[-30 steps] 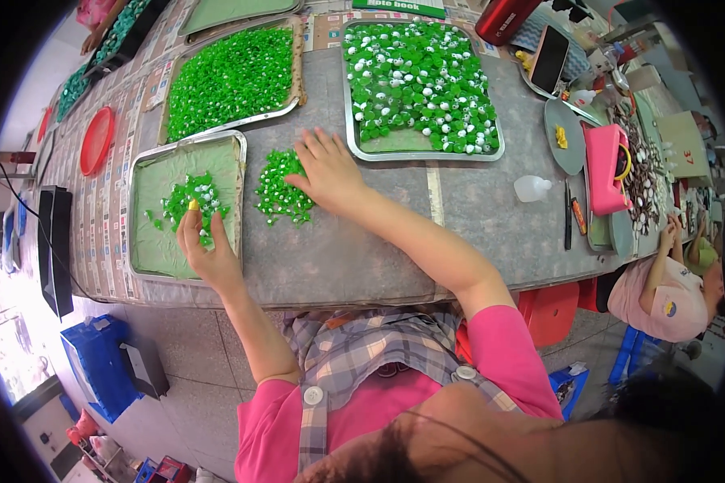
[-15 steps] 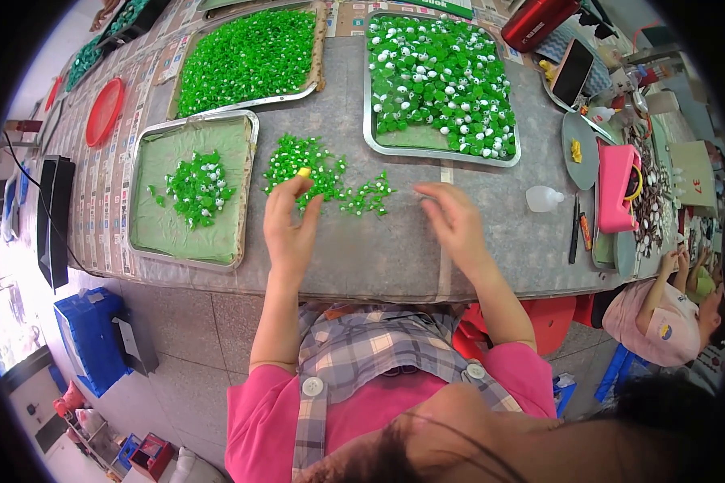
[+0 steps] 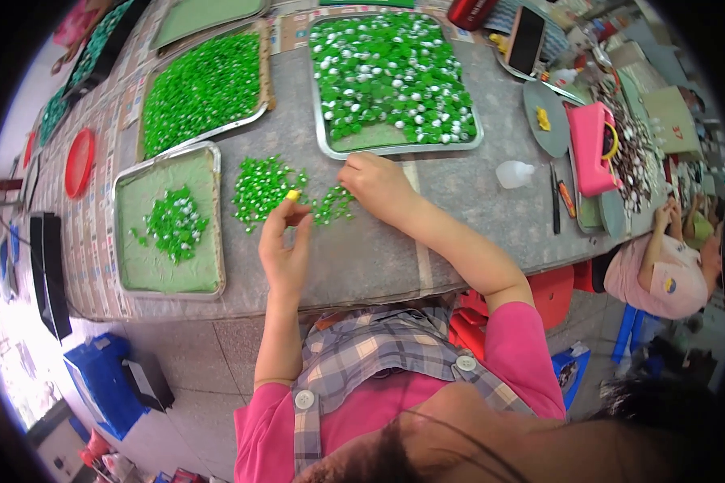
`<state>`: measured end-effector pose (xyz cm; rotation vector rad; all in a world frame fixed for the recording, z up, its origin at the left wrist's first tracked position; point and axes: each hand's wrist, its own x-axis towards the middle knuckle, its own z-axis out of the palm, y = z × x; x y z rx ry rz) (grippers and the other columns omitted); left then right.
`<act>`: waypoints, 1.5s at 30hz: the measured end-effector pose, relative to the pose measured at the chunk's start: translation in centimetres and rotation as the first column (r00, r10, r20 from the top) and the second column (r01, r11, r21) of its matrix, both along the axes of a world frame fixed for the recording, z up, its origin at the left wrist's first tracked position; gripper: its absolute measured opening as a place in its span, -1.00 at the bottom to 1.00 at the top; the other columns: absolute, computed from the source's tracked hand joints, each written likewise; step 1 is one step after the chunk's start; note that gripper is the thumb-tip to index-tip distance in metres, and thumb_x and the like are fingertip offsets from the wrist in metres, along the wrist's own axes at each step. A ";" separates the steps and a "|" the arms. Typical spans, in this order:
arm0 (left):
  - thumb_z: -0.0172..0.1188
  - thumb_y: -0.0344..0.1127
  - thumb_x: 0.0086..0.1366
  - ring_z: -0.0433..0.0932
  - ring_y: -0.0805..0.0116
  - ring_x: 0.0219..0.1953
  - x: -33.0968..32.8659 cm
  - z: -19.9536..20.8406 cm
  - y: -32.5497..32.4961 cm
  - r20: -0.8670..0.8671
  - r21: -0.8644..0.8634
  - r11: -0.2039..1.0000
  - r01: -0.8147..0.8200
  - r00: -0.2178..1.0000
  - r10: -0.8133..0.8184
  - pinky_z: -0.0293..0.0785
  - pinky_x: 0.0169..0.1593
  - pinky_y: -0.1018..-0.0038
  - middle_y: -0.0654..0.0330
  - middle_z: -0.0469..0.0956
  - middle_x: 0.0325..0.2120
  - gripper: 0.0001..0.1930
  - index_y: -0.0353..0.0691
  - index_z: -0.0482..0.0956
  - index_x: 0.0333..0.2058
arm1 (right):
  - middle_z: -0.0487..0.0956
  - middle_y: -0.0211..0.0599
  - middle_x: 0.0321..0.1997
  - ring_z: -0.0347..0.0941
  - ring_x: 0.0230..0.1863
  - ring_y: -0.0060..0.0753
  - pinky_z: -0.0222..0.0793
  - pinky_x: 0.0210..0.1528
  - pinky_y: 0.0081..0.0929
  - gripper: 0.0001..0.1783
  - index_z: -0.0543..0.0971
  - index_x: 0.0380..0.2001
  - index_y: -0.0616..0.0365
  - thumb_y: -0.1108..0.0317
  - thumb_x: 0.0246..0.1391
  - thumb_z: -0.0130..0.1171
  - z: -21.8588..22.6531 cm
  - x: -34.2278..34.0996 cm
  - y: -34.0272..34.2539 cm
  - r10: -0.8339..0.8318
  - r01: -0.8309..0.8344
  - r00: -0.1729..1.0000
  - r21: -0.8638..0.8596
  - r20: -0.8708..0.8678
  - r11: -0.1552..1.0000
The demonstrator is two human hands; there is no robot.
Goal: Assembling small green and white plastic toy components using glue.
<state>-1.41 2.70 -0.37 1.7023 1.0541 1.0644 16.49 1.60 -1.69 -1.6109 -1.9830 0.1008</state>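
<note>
On the grey tabletop lies a loose pile of small green pieces with pale dots (image 3: 264, 189), and a smaller cluster of the same pieces (image 3: 330, 208) beside it. My left hand (image 3: 284, 245) hovers just in front of them, thumb and forefinger apart. A small yellow lump (image 3: 293, 195) sits at its forefinger tip. My right hand (image 3: 376, 187) reaches over the cluster's far right edge with its fingers pinched together; whatever is between them is hidden. To the left, a green-lined metal tray (image 3: 141, 274) carries a heap of green pieces with white, dark-dotted balls (image 3: 177, 225).
A tray of green-and-white pieces (image 3: 395, 80) stands beyond my right hand, and one of green pieces (image 3: 205, 88) at far left. Rightward are a clear squeeze bottle (image 3: 514, 174), a black pen (image 3: 555, 201), a grey plate (image 3: 546, 141) and a pink case (image 3: 592, 149). A co-worker (image 3: 656, 270) sits right.
My right hand has come left and forward to the small cluster, its fingers closing. The left hand's fingers have curled a little. The whole view has turned and shifted somewhat.
</note>
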 end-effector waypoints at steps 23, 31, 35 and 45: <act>0.16 -0.27 -0.03 0.36 0.56 -0.50 1.4 0.2 -2.5 0.740 -0.594 0.411 0.692 0.670 -0.059 0.30 -0.46 0.68 0.27 0.39 -0.48 -0.64 -0.29 0.32 -0.27 | 0.31 -0.42 -0.55 0.21 -0.50 -0.57 0.11 -0.49 -0.67 -0.89 0.49 -0.55 0.09 0.33 -0.23 0.11 4.7 -1.2 -6.8 -0.012 -0.194 0.516 -0.131 -0.856 0.972; 0.17 -0.27 -0.04 0.32 0.58 -0.50 3.0 0.2 -3.0 0.760 -0.612 0.348 0.711 0.649 0.010 0.28 -0.41 0.69 0.29 0.38 -0.45 -0.65 -0.28 0.34 -0.28 | 0.33 -0.35 -0.54 0.30 -0.45 -0.31 0.22 -0.47 -0.48 -0.90 0.48 -0.55 0.06 0.38 -0.28 0.11 4.8 -1.3 -8.5 0.057 0.087 0.754 0.186 -0.654 0.979; 0.17 -0.27 -0.04 0.31 0.58 -0.51 4.1 1.2 -3.5 0.744 -0.609 0.359 0.707 0.666 -0.050 0.28 -0.42 0.70 0.27 0.38 -0.42 -0.67 -0.27 0.36 -0.30 | 0.34 -0.37 -0.55 0.31 -0.44 -0.32 0.23 -0.45 -0.47 -0.90 0.47 -0.55 0.05 0.40 -0.28 0.10 4.9 -0.5 -9.1 0.056 0.079 0.764 0.180 -0.643 0.980; 0.04 -0.39 0.05 0.26 0.54 -0.50 2.1 -0.7 -1.4 0.801 -0.559 0.420 0.715 0.597 0.050 0.29 -0.45 0.69 0.27 0.34 -0.50 -0.83 -0.23 0.37 -0.33 | 0.37 -0.34 -0.37 0.31 -0.41 -0.42 0.22 -0.36 -0.51 -0.71 0.39 -0.32 0.15 0.43 -0.24 0.10 4.7 5.9 -13.8 -0.671 0.854 0.511 0.233 -0.537 0.465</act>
